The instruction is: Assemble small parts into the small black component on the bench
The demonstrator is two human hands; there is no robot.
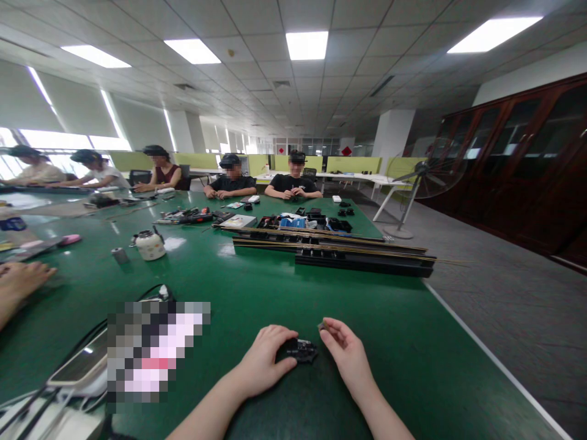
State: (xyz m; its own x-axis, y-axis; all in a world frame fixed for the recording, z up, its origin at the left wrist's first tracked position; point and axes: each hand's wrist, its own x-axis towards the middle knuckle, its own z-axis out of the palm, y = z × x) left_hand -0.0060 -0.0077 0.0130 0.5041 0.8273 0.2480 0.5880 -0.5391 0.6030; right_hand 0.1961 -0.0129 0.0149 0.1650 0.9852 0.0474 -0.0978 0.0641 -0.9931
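On the green tabletop in front of me lies a small black mechanical part (306, 351) with a jagged outline and some metallic detail on top. My left hand (266, 354) grips its left end between thumb and fingers. Just to the right and a little higher, my right hand (345, 345) pinches a small brownish-grey piece (323, 326) between thumb and index finger; its exact kind is too small to tell. The piece and the black part are apart from each other.
Long black rails (362, 263) with thin brass-coloured rods lie ahead. A pixelated bright patch, a phone (82, 363) and cables are on the left, near another person's hand (22, 281). Beyond stand a white jar (150, 245) and a metal cylinder (120, 255). Several people sit farther off.
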